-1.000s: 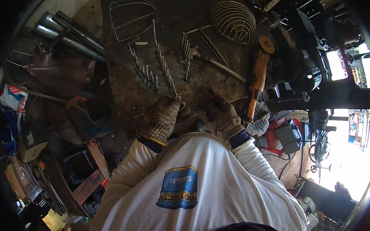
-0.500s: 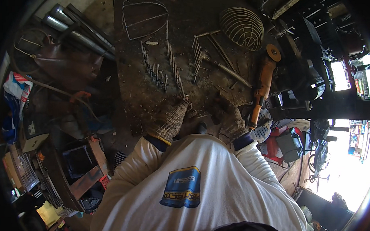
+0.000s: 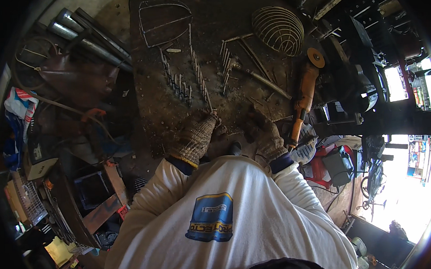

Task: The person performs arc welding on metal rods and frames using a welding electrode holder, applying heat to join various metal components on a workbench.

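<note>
My left hand (image 3: pixel 197 135), in a dirty knitted work glove, is at the near edge of a dark metal worktable (image 3: pixel 149 101). Its fingers are curled together at the lower end of a thin metal rod (image 3: pixel 208 102), which ends a row of short upright pins (image 3: pixel 196 68). My right hand (image 3: pixel 267 136), gloved too, rests by the table's edge, fingers partly stretched and apart, with nothing visible in them. Further left stands another row of pins (image 3: pixel 166 68), and a third row (image 3: pixel 226 69) is right of centre, beside a hammer (image 3: pixel 266 84).
An orange angle grinder (image 3: pixel 306 89) lies along the right side. Beyond are a domed wire guard (image 3: pixel 278 31) and a bent wire frame (image 3: pixel 165 23). Metal pipes (image 3: pixel 79 32) lie at the far left. A red and grey machine (image 3: pixel 336 167) stands at right.
The whole view has shifted slightly, so the table and tools sit a little further left and up. Both hands keep nearly the same places and poses.
</note>
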The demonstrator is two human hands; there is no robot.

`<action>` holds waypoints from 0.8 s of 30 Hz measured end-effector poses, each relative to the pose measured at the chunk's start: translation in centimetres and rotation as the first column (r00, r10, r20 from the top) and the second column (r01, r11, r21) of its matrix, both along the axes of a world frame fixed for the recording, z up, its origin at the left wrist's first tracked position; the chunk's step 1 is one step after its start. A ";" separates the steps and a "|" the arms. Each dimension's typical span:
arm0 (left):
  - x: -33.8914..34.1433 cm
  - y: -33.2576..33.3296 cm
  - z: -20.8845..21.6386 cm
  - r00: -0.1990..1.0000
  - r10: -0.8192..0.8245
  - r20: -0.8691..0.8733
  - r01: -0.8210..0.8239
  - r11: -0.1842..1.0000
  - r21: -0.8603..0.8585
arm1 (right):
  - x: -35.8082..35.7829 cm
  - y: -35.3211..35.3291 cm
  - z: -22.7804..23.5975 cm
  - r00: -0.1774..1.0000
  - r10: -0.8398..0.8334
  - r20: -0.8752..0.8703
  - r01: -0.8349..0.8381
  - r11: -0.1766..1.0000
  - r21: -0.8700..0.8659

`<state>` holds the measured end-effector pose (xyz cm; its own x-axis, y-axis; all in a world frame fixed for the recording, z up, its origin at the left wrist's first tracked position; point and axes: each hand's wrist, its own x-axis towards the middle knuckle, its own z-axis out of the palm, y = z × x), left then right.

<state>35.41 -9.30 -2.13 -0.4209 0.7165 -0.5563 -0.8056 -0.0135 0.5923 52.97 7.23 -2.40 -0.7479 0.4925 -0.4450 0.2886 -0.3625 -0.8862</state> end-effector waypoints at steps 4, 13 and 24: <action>-0.1 0.0 0.3 0.999 0.004 0.037 -0.005 1.000 0.021 | 0.2 0.0 -0.3 0.998 -0.056 -0.017 0.055 0.997 -0.053; 0.1 0.1 1.6 1.000 0.017 -0.004 -0.017 1.000 -0.026 | 0.2 0.6 -1.4 0.995 -0.096 0.014 0.097 0.989 -0.113; 0.1 0.4 2.4 0.995 -0.027 -0.099 0.016 0.994 -0.108 | 0.2 0.2 -0.6 0.999 0.001 0.035 -0.003 0.997 0.071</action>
